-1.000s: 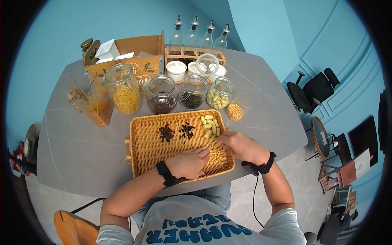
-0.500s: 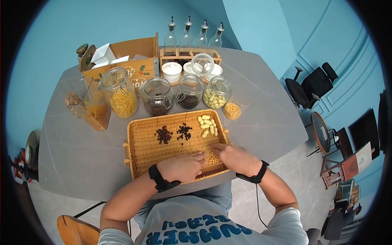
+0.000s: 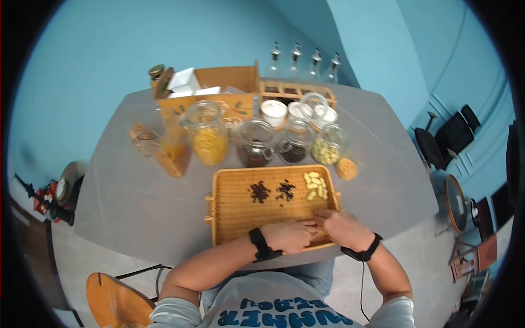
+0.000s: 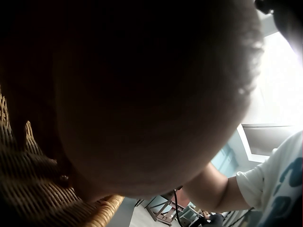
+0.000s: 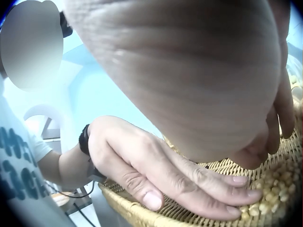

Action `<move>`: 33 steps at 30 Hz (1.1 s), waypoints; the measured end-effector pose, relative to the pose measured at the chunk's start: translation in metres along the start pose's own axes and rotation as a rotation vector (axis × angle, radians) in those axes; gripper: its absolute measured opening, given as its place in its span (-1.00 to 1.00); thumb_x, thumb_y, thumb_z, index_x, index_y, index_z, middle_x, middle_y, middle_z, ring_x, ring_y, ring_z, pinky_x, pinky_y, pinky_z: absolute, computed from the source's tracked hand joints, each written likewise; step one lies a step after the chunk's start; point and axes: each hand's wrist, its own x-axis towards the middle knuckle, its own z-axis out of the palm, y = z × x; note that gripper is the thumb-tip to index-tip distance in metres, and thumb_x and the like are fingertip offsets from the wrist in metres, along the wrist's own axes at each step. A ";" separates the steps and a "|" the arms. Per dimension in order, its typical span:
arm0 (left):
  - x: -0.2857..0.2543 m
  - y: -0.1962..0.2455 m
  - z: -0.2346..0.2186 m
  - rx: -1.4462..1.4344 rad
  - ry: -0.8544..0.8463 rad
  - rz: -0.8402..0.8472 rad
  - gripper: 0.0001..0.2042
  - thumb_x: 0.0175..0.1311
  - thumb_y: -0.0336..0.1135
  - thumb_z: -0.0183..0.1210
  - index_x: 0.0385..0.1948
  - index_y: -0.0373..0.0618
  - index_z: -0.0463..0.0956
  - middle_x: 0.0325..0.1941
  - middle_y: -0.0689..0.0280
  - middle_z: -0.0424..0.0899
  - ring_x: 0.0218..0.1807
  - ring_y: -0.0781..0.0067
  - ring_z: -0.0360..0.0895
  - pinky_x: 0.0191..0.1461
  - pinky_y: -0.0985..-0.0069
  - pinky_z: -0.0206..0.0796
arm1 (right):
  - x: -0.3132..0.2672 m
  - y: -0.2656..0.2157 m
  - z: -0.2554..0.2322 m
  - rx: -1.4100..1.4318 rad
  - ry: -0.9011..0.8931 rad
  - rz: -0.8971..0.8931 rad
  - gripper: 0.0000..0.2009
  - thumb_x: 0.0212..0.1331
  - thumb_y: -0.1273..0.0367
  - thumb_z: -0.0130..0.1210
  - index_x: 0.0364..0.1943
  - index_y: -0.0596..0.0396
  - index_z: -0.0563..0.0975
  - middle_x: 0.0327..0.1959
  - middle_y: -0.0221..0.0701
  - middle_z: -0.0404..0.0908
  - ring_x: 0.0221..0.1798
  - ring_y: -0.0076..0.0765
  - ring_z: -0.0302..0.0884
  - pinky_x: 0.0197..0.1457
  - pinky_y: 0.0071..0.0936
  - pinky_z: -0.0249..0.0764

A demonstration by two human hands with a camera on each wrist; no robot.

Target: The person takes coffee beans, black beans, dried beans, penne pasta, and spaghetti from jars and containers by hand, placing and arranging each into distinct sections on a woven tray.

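Note:
In the head view, a wicker tray holds raisin-like dark pieces, black pieces and peanuts. Corn kernels lie at its near right corner. My left hand lies with extended fingers on the tray, fingertips touching the kernels' edge, as the right wrist view shows. My right hand is at the kernels' other side, fingers pointing down; its palm hides part of them. The left wrist view is mostly dark palm.
Behind the tray stand jars of pasta, dark pieces, black pieces and peanuts, plus a small corn container. Farther back are a wooden box, white lidded pots and glass bottles.
The head view has shifted, so the table and tray appear farther right and lower. My right hand has moved inward over the corn, closer to my left hand.

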 end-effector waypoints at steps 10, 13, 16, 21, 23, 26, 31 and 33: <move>-0.101 -0.021 -0.056 -0.297 0.404 -0.064 -0.56 0.44 -0.38 0.09 0.30 -0.35 0.37 0.46 -0.09 0.36 0.55 0.04 0.23 0.57 0.29 0.14 | 0.100 -0.008 -0.048 0.412 0.173 -0.245 -0.75 0.17 0.54 0.16 -0.05 0.24 0.64 -0.17 -0.06 0.69 -0.10 0.14 0.65 -0.02 -0.17 0.58; -0.154 -0.015 -0.118 -0.125 0.731 -0.335 -0.58 0.34 -0.44 0.21 0.24 -0.26 0.46 0.37 -0.03 0.47 0.41 -0.03 0.41 0.44 0.27 0.31 | 0.159 -0.028 -0.076 0.442 0.290 -0.280 -0.77 0.23 0.50 0.20 -0.04 0.20 0.65 -0.13 -0.14 0.73 -0.10 0.05 0.68 -0.01 -0.23 0.59; -0.187 -0.040 -0.138 0.270 1.228 -0.475 -0.59 0.28 -0.50 0.24 0.19 -0.27 0.50 0.31 -0.02 0.53 0.34 -0.10 0.47 0.40 0.26 0.34 | 0.237 -0.050 -0.093 0.462 0.442 -0.368 -0.79 0.28 0.50 0.12 -0.06 0.23 0.65 -0.14 -0.07 0.72 -0.07 0.10 0.67 0.02 -0.15 0.58; -0.202 -0.086 -0.133 0.243 1.308 -0.541 -0.61 0.25 -0.54 0.22 0.14 -0.32 0.52 0.28 -0.04 0.54 0.35 -0.09 0.47 0.39 0.21 0.35 | 0.378 -0.066 -0.087 0.231 0.112 -0.273 -0.82 0.15 0.46 0.16 -0.22 0.20 0.70 -0.28 -0.08 0.74 -0.14 0.01 0.72 -0.06 -0.21 0.59; -0.203 -0.092 -0.129 0.238 1.307 -0.531 -0.61 0.23 -0.56 0.21 0.13 -0.36 0.52 0.28 -0.06 0.53 0.35 -0.08 0.47 0.39 0.18 0.36 | 0.411 -0.078 -0.083 0.054 -0.060 -0.218 -0.80 0.11 0.43 0.18 -0.20 0.17 0.70 -0.28 -0.12 0.75 -0.15 -0.01 0.72 -0.08 -0.21 0.58; -0.203 -0.099 -0.125 0.305 1.329 -0.536 -0.64 0.23 -0.59 0.18 0.09 -0.40 0.54 0.26 -0.06 0.54 0.34 -0.05 0.49 0.38 0.18 0.38 | 0.437 -0.087 -0.094 -0.237 -0.416 -0.171 -0.74 0.07 0.36 0.21 -0.14 0.10 0.70 -0.21 -0.20 0.76 -0.13 -0.06 0.71 -0.09 -0.16 0.56; -0.205 -0.105 -0.114 0.344 1.387 -0.461 -0.60 0.17 -0.71 0.08 0.10 -0.37 0.56 0.31 -0.08 0.51 0.37 -0.07 0.46 0.39 0.20 0.37 | 0.448 -0.103 -0.097 -0.479 -0.651 -0.158 -0.55 0.01 0.05 0.28 -0.01 -0.09 0.70 -0.08 -0.31 0.73 -0.06 -0.16 0.62 0.03 -0.09 0.49; -0.205 -0.104 -0.114 0.360 1.374 -0.468 -0.58 0.17 -0.71 0.07 0.12 -0.40 0.54 0.32 -0.08 0.47 0.38 -0.09 0.44 0.39 0.20 0.37 | 0.463 -0.098 -0.082 -0.494 -0.718 -0.145 -0.59 0.08 0.12 0.22 0.02 -0.09 0.68 -0.02 -0.31 0.72 0.01 -0.14 0.62 0.06 -0.06 0.48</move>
